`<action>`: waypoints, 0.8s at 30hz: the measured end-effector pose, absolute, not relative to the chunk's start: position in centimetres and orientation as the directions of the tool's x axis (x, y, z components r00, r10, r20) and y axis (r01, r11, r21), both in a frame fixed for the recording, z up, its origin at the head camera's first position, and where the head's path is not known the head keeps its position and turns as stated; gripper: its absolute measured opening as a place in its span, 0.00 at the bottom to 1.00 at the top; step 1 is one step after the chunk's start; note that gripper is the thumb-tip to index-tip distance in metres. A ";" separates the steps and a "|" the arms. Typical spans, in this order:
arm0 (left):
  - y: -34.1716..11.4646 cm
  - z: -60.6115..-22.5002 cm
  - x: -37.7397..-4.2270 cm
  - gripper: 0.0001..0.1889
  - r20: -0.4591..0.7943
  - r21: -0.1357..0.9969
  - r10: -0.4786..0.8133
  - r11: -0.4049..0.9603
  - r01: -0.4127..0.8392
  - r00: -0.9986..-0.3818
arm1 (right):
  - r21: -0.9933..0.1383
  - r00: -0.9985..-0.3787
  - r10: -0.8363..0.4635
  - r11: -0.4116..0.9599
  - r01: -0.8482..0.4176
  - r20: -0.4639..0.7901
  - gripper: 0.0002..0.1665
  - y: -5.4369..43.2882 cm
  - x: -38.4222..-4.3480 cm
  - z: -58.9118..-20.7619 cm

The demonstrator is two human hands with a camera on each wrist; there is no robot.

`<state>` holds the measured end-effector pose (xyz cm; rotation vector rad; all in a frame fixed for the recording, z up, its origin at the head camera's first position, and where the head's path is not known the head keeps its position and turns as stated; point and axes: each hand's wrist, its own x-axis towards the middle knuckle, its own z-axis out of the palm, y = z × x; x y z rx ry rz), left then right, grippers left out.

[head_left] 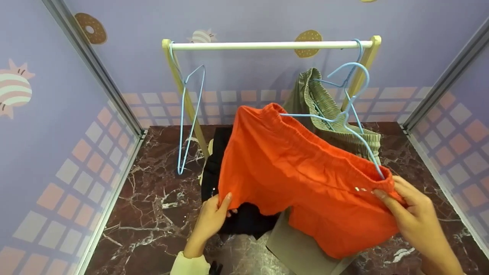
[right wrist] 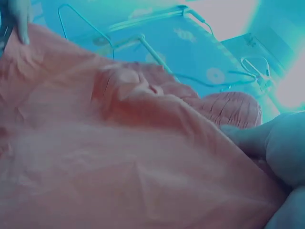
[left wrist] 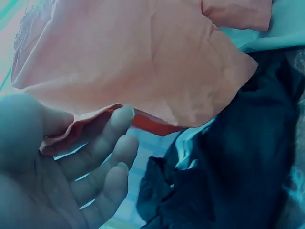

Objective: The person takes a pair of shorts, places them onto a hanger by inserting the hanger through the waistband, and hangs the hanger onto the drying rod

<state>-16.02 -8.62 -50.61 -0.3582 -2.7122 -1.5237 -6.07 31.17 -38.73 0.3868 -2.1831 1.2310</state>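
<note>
Bright orange shorts with an elastic waistband hang tilted on a light blue hanger, whose arms reach inside the waistband. My left hand pinches the hem of one leg between thumb and fingers; in the left wrist view the hem runs between the thumb and forefinger of that hand. At the lower right end of the waistband, my right hand grips the fabric, thumb on the front and fingers behind. The hanger's hook stands up in front of the rack and overlaps it in the head view.
A small rack with a white rail stands at the back. A bare blue hanger hangs at its left end, olive trousers on another at its right. Black clothing and a grey-brown garment lie beneath the shorts on the marbled surface.
</note>
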 end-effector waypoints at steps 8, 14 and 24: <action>-7.8 -51.9 -16.2 0.18 0.098 0.787 0.240 0.575 0.223 -0.966 | -0.651 -0.773 0.015 0.549 -0.524 0.635 0.18 29.5 -6.7 -38.4; -7.9 -52.6 -15.7 0.18 0.112 0.715 0.216 0.660 0.230 -0.970 | -0.664 -0.783 0.084 0.590 -0.459 0.616 0.12 28.6 -7.1 -37.6; -8.3 -53.5 -15.7 0.17 0.170 0.596 0.158 0.769 0.229 -0.973 | -0.691 -0.759 0.204 0.600 -0.402 0.618 0.09 26.7 -8.9 -37.1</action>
